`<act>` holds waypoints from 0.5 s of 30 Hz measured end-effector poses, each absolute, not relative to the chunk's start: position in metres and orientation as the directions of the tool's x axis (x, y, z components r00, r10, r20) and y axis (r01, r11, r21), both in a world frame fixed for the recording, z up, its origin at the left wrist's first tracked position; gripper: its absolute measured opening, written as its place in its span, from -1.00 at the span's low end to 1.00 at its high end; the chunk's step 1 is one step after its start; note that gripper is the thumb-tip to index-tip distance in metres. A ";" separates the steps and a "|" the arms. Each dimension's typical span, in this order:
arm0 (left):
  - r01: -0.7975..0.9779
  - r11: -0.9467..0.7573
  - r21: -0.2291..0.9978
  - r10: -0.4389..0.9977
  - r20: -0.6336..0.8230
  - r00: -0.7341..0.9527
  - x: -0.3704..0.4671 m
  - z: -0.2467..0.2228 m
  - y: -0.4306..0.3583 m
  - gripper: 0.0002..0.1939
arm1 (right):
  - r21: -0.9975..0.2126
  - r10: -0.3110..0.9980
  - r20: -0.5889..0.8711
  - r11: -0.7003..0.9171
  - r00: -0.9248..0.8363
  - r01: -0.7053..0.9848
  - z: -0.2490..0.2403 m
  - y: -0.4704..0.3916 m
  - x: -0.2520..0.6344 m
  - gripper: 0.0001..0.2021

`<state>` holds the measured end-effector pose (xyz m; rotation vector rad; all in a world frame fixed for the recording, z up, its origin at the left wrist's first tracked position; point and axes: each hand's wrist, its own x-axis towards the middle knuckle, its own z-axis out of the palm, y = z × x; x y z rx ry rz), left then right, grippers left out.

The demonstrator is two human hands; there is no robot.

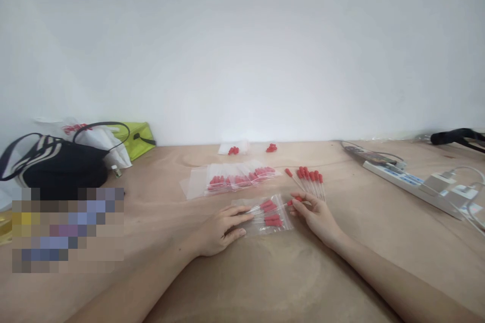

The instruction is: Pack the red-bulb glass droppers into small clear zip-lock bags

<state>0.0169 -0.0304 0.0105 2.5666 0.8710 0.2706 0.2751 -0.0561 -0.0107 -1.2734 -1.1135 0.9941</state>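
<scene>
A clear zip-lock bag (261, 229) lies flat on the table, with several red-bulbed glass droppers (273, 217) inside. My left hand (222, 227) rests on the bag's left end, fingers stretched out and thumb apart. At the bag's right end, my right hand (312, 214) pinches a dropper by its red bulb (291, 202); its thin stem points left into or over the bag, I cannot tell which. Just beyond that hand, several loose droppers (311, 176) lie fanned out, bulbs away from me. Behind the bag, filled bags (235, 176) overlap in a row.
Near the wall lie a small bag (244, 147) with red bulbs beside it and another cluster of red bulbs (271, 148). A power strip (407, 186) with plugged chargers and cables stands right. At left are a dark handbag (64, 164), a lime-green bag (138, 136) and a blurred-out patch.
</scene>
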 end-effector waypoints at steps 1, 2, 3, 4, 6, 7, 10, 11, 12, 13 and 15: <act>0.534 -0.717 0.447 0.617 0.052 0.785 0.017 0.011 -0.031 -0.61 | -0.995 0.981 0.067 0.052 0.181 0.083 -0.012 -0.056 0.275 -0.62; 0.530 -0.716 0.453 0.617 0.057 0.785 0.017 0.012 -0.031 -0.61 | -0.991 0.984 0.068 0.048 0.165 0.125 -0.014 -0.055 0.274 -0.63; 0.527 -0.716 0.459 0.617 0.063 0.784 0.018 0.012 -0.031 -0.60 | -0.986 0.986 0.071 0.046 0.151 0.159 -0.015 -0.055 0.274 -0.65; 0.522 -0.715 0.464 0.617 0.069 0.784 0.018 0.013 -0.032 -0.59 | -0.983 0.988 0.074 0.049 0.139 0.177 -0.016 -0.054 0.273 -0.66; 0.516 -0.714 0.473 0.620 0.087 0.780 0.019 0.015 -0.033 -0.55 | -0.981 0.989 0.095 0.073 0.114 0.178 -0.018 -0.052 0.272 -0.69; 0.515 -0.713 0.476 0.624 0.095 0.776 0.019 0.015 -0.033 -0.53 | -0.981 0.989 0.107 0.088 0.101 0.174 -0.019 -0.051 0.271 -0.72; 0.514 -0.710 0.482 0.631 0.110 0.768 0.019 0.016 -0.035 -0.51 | -0.974 0.991 0.133 0.124 0.034 0.192 -0.019 -0.050 0.268 -0.79; 0.512 -0.710 0.484 0.630 0.113 0.768 0.019 0.016 -0.035 -0.51 | -0.970 0.991 0.135 0.130 0.008 0.207 -0.019 -0.049 0.267 -0.81; 0.509 -0.710 0.486 0.629 0.112 0.769 0.019 0.016 -0.035 -0.51 | -0.965 0.991 0.135 0.134 -0.015 0.224 -0.018 -0.050 0.266 -0.82; 0.507 -0.710 0.489 0.628 0.113 0.770 0.019 0.016 -0.035 -0.51 | -0.960 0.991 0.132 0.137 -0.037 0.242 -0.018 -0.050 0.266 -0.82; 0.503 -0.709 0.494 0.627 0.116 0.770 0.019 0.015 -0.035 -0.51 | -0.951 0.988 0.127 0.145 -0.083 0.273 -0.015 -0.053 0.266 -0.81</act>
